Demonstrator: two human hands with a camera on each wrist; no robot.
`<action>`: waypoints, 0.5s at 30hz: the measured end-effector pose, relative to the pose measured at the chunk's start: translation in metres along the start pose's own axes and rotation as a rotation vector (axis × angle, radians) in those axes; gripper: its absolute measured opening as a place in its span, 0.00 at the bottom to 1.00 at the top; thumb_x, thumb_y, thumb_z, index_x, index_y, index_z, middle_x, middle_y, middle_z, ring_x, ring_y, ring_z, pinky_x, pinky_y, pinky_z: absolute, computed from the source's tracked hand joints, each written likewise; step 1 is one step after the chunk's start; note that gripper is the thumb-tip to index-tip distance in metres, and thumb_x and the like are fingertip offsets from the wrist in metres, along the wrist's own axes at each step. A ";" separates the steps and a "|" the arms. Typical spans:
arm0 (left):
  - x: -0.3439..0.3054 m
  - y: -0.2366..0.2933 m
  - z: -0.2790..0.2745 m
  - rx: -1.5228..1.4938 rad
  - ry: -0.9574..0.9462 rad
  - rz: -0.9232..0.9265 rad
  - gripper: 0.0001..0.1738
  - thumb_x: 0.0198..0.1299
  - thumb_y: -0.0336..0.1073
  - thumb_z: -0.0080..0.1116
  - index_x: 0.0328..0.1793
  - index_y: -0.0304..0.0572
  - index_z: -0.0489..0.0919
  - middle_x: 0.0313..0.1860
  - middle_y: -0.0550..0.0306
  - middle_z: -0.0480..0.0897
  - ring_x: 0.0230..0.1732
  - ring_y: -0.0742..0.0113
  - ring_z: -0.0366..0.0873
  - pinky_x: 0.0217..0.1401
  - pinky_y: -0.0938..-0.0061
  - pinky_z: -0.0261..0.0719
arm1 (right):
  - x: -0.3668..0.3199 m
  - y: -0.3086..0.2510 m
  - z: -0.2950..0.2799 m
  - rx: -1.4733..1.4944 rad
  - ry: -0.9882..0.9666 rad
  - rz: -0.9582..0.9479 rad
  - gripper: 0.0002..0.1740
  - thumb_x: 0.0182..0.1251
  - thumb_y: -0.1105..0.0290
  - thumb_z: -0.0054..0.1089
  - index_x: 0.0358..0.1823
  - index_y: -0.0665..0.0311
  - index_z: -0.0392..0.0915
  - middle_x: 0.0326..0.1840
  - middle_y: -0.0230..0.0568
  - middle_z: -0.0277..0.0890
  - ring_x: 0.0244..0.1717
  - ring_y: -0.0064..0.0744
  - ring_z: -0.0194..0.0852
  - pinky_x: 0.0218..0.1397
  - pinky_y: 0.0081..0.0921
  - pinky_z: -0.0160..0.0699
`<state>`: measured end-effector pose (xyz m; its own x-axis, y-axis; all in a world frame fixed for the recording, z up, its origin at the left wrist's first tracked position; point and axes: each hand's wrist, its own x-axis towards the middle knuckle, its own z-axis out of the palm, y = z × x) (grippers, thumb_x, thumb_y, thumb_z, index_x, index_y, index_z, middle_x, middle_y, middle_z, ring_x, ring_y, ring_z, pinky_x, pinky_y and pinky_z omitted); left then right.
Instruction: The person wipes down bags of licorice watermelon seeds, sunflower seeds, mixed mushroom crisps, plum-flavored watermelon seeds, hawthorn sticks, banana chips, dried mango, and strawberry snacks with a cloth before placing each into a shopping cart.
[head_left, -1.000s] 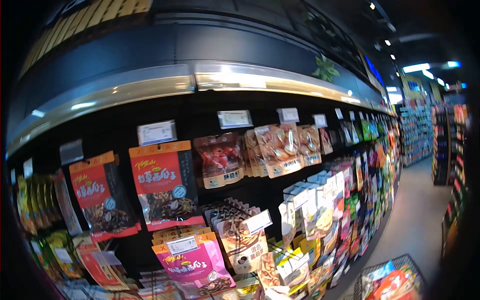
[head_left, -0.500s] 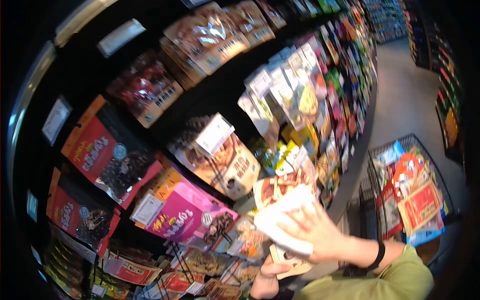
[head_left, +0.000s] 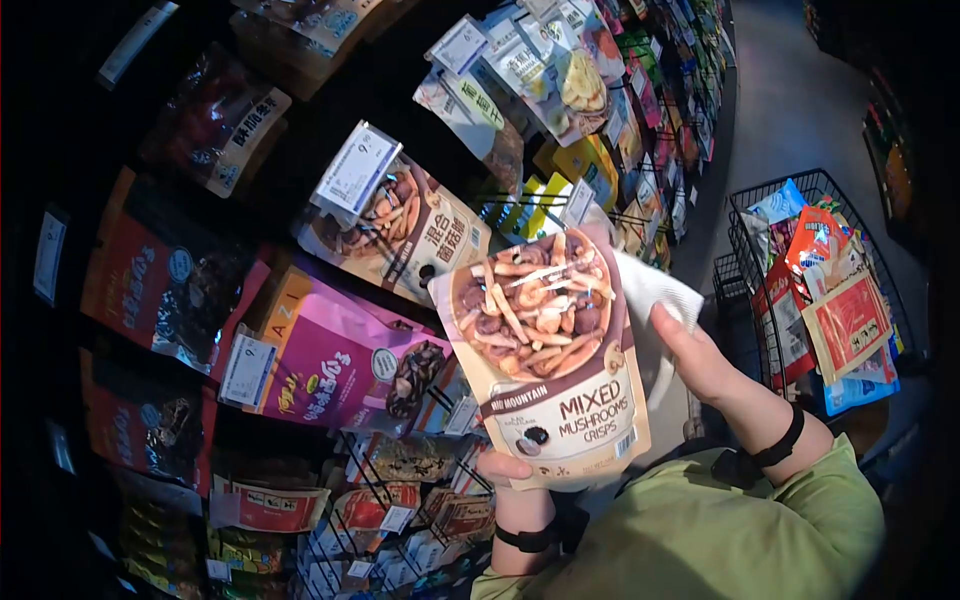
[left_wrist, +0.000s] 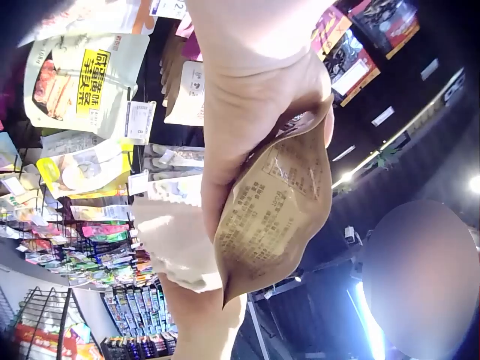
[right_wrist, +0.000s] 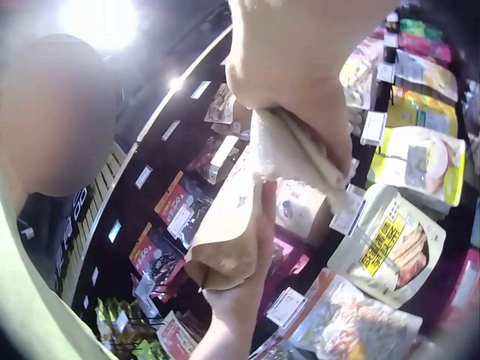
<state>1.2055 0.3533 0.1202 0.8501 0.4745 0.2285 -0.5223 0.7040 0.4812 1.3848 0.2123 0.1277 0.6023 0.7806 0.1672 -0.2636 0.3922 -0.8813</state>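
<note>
A pouch of mixed mushroom crisps (head_left: 545, 350) is held tilted in front of the hanging rack, its lower corner pinched by the left hand (left_wrist: 259, 97), thumb on the front face; the fingers behind are largely hidden. The front is tan and cream with a glossy round panel of mushroom pieces; the base is a matt brown, lens-shaped gusset with fine print. A white cloth (head_left: 660, 285) – soft, finely ribbed, loosely folded – is gripped by the right hand (head_left: 700, 350) beside the pouch's right edge; the spacing of its far fingers cannot be told. A matching pouch (head_left: 420, 235) is hung behind a stiff, flat price tag (head_left: 358, 168), above a shiny magenta pouch (head_left: 330, 355). Crinkled packets (head_left: 835, 300) are heaped in a black wire-mesh basket (head_left: 748, 250) at right.
</note>
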 end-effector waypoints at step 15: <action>0.005 -0.002 0.016 0.180 0.180 -0.303 0.37 0.42 0.30 0.53 0.65 0.28 0.63 0.56 0.42 0.74 0.56 0.50 0.74 0.62 0.60 0.69 | -0.017 0.016 0.012 0.383 0.107 0.306 0.25 0.64 0.70 0.55 0.61 0.67 0.62 0.54 0.41 0.72 0.53 0.31 0.73 0.55 0.31 0.75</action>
<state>1.2121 0.3453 0.1341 0.9303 0.3554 -0.0909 -0.2157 0.7304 0.6480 1.3614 0.2114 0.1165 0.5225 0.8415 -0.1376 -0.6859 0.3190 -0.6540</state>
